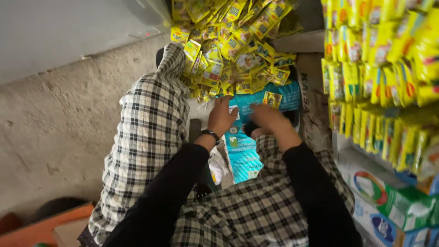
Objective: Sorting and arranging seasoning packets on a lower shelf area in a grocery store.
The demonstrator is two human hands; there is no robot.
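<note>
My left hand [222,116], with a dark watch at the wrist, rests on the upper edge of a teal plastic bag [243,158] that lies between my knees. My right hand [270,120] is on the same bag just to the right, fingers curled over its top. The bag's folded upper part [286,93] spreads toward a heap of small yellow sachets [233,43] piled just beyond my hands. One yellow sachet [272,99] lies on the teal bag near my right fingers. Whether my fingers pinch a sachet is hidden.
My legs in black-and-white checked trousers [146,137] frame the bag. Strips of yellow sachets [379,68] hang at the right. Green, white and blue cartons [388,201] stand at lower right. A bare concrete wall [59,114] runs along the left.
</note>
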